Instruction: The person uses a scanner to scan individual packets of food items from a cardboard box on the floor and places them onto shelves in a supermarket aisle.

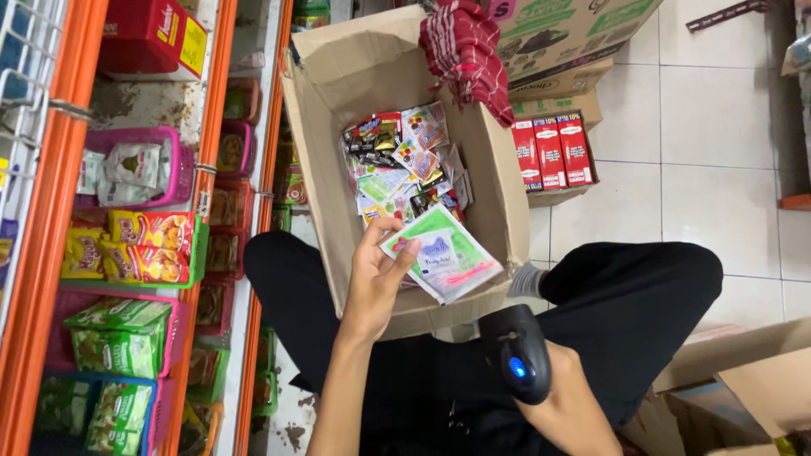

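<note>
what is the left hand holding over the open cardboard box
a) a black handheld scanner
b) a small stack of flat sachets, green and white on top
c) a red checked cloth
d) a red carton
b: the left hand grips a small stack of flat sachets over the cardboard box, while the black scanner is in the right hand and the checked cloth hangs on the box rim.

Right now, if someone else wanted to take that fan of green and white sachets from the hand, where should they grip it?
Probably the free far edge of the sachets, coming from the box's right side: the left hand pinches only the near-left corner, so the rest fans out flat, unobstructed.
</note>
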